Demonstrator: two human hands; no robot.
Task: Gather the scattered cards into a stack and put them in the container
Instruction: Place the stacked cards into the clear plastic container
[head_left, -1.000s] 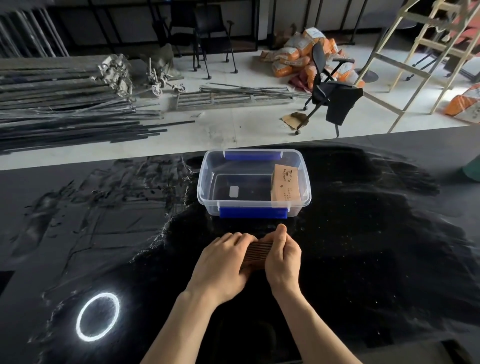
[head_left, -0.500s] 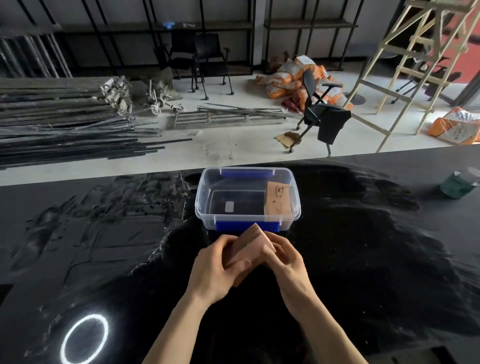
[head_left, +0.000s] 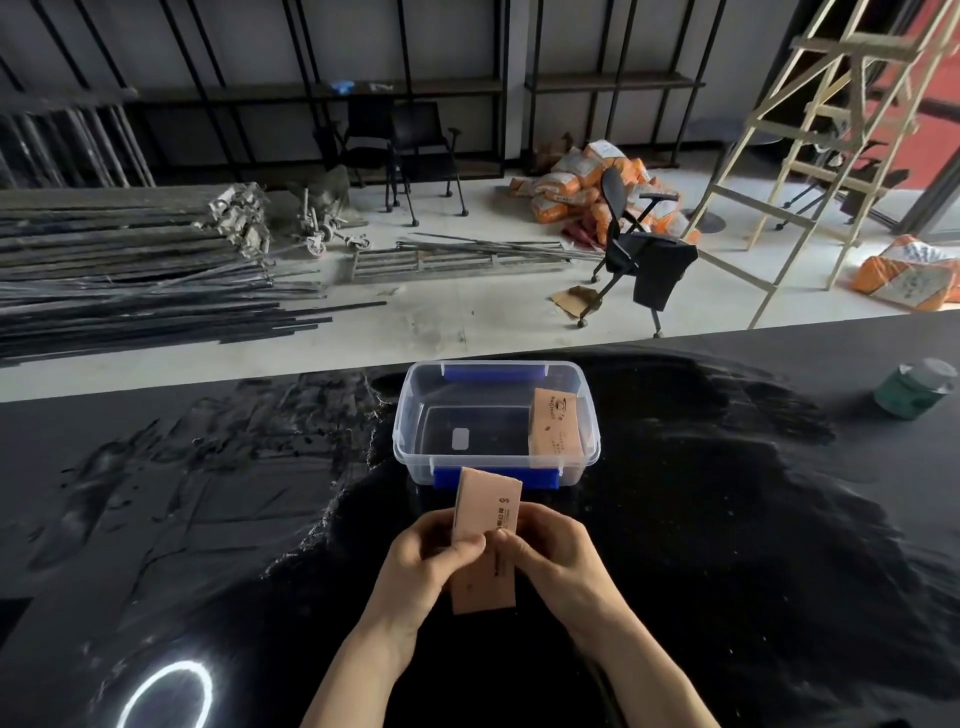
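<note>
Card stack (head_left: 485, 525): tan, printed, upright above black table (head_left: 727, 519).
Left hand (head_left: 426, 564): pinching stack.
Right hand (head_left: 558, 558): pinching stack.
Container (head_left: 496, 421): clear, blue-latched, just beyond, holding one card (head_left: 555, 423).
Far right: green jar (head_left: 914, 387).

Small dark print marks the held card stack (head_left: 485, 512) and the card in the container (head_left: 555, 426), none of it legible

Container (head_left: 410, 415) mouth open; leaning card (head_left: 554, 423) blocks its right end.

Stack of tan paper cards (head_left: 485, 525) held before clear plastic container (head_left: 415, 441); inside it, at right, seemingly more cards (head_left: 555, 426).
</note>
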